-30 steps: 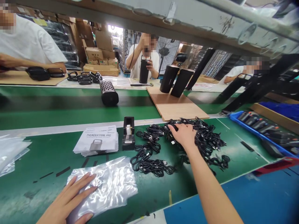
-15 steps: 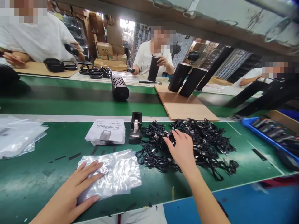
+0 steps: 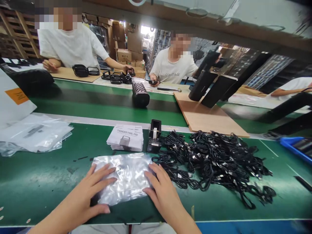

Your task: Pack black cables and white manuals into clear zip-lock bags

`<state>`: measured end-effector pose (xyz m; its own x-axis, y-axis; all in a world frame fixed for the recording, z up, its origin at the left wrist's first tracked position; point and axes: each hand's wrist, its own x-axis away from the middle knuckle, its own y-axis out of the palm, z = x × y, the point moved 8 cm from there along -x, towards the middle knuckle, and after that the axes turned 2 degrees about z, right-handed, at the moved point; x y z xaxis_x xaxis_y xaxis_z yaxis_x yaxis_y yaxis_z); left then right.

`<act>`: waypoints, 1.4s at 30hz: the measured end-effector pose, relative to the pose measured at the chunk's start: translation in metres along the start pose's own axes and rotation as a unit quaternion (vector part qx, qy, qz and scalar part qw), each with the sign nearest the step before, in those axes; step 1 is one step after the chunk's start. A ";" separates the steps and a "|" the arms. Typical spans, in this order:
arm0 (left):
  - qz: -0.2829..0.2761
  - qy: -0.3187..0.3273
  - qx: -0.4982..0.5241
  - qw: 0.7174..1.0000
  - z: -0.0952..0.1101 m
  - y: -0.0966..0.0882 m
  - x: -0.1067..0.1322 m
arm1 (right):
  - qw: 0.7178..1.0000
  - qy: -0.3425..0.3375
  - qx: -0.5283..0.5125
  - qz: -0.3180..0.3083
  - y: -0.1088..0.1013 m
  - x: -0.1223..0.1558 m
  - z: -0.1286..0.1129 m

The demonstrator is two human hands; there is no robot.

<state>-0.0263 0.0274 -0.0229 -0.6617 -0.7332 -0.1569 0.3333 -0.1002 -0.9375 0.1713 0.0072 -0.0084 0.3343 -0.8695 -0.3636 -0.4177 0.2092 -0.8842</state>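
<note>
Clear plastic bags [image 3: 129,182] lie in a flat stack on the green bench in front of me. My left hand [image 3: 94,188] rests over the stack's left side, its fingers spread. At the right edge my right hand [image 3: 162,188] touches the bags with outstretched fingers. Neither hand grips anything. To the right is a large heap of coiled black cables [image 3: 214,162]. Behind the bags stand a pile of printed leaflets [image 3: 125,138] and a black tape dispenser [image 3: 154,136].
More plastic bags [image 3: 36,133] are at the left. A black speaker [image 3: 140,94] sits on the green belt [image 3: 97,104]; two tall black speakers [image 3: 218,91] stand on a wooden board [image 3: 209,118]. A blue tray [image 3: 296,146] is at far right. Co-workers [image 3: 173,65] sit opposite.
My right hand has moved left from the cable heap to the bags' right edge. The view has shifted left. A co-worker opposite has raised a black speaker to the right.
</note>
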 end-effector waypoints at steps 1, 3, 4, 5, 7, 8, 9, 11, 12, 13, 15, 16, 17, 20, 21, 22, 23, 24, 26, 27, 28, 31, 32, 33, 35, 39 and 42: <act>0.004 0.002 0.008 1.000 0.005 0.002 0.001 | 1.000 -0.006 -0.004 0.004 -0.003 -0.002 -0.002; 0.024 -0.005 0.009 1.000 0.010 0.004 0.001 | 1.000 -0.017 -0.012 0.007 -0.006 -0.004 -0.007; 0.033 -0.011 0.003 0.999 0.009 0.004 0.000 | 1.000 -0.018 -0.013 0.007 -0.007 -0.004 -0.009; 0.035 -0.013 -0.006 0.999 0.007 0.005 -0.001 | 1.000 -0.023 -0.013 0.006 -0.008 -0.005 -0.011; 0.013 -0.007 -0.019 1.000 -0.003 0.007 -0.003 | 1.000 -0.031 0.002 0.003 -0.008 -0.005 -0.009; -0.002 -0.004 -0.023 1.000 -0.008 0.007 -0.004 | 0.999 -0.028 0.017 0.005 -0.009 -0.005 -0.004; -0.014 -0.001 -0.024 1.000 -0.014 0.006 -0.004 | 0.999 -0.021 0.034 0.009 -0.010 -0.005 0.003; -0.029 0.000 -0.019 0.999 -0.021 0.000 -0.004 | 0.998 0.008 0.066 0.023 -0.015 -0.004 0.021; -0.031 -0.001 -0.015 0.999 -0.021 -0.004 -0.005 | 0.996 0.026 0.078 0.034 -0.019 -0.003 0.029; -0.027 -0.008 -0.010 1.000 -0.019 -0.009 -0.006 | 0.994 0.040 0.087 0.049 -0.023 -0.003 0.035; 0.008 -0.055 0.007 0.998 -0.014 -0.019 -0.012 | 0.992 0.054 0.085 0.081 -0.030 -0.003 0.036; 0.035 -0.094 0.020 0.995 -0.011 -0.024 -0.017 | 0.992 0.052 0.073 0.094 -0.031 -0.004 0.031; 0.064 -0.139 0.036 0.988 -0.008 -0.027 -0.023 | 0.992 0.045 0.054 0.101 -0.030 -0.005 0.023; 0.093 -0.218 0.065 0.969 0.007 -0.019 -0.046 | 0.996 0.006 -0.005 0.094 -0.014 -0.004 -0.010; 0.080 -0.227 0.066 0.968 0.013 -0.012 -0.054 | 0.996 -0.009 -0.013 0.090 -0.008 -0.002 -0.021; 0.068 -0.232 0.062 0.968 0.017 -0.005 -0.060 | 0.996 -0.026 -0.018 0.088 -0.003 0.001 -0.029; 0.055 -0.236 0.055 0.969 0.020 0.002 -0.065 | 0.995 -0.040 -0.022 0.086 0.001 0.004 -0.034; 0.046 -0.238 0.048 0.969 0.022 0.007 -0.067 | 0.995 -0.046 -0.027 0.087 0.003 0.007 -0.036; 0.042 -0.240 0.039 0.969 0.022 0.014 -0.067 | 0.994 -0.009 -0.032 0.102 -0.003 0.006 -0.022; 0.044 -0.240 0.037 0.969 0.022 0.015 -0.065 | 0.992 0.036 -0.030 0.119 -0.010 0.002 -0.008; 0.047 -0.238 0.037 0.970 0.022 0.015 -0.063 | 0.986 0.091 -0.023 0.139 -0.018 -0.003 0.008; 0.054 -0.233 0.037 0.970 0.023 0.013 -0.059 | 0.966 0.204 -0.016 0.159 -0.037 -0.028 0.051; 0.056 -0.232 0.038 0.970 0.024 0.012 -0.058 | 0.969 0.207 -0.023 0.137 -0.037 -0.040 0.059; 0.060 -0.232 0.041 0.970 0.025 0.010 -0.058 | 0.972 0.201 -0.029 0.116 -0.037 -0.051 0.065; 0.070 -0.234 0.046 0.969 0.025 0.007 -0.058 | 0.978 0.185 -0.038 0.084 -0.036 -0.065 0.073; 0.073 -0.246 0.042 0.966 0.024 0.007 -0.059 | 0.982 0.172 -0.048 0.069 -0.040 -0.064 0.082; 0.066 -0.246 0.046 0.966 0.022 0.012 -0.057 | 0.981 0.171 -0.029 0.089 -0.052 -0.049 0.075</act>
<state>0.0304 0.0536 -0.0186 -0.2178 -0.9722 -0.0860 0.4660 -0.0262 -0.8844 0.2401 0.0726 0.0333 -0.0480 -0.9229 -0.3821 -0.4943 0.3544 -0.7938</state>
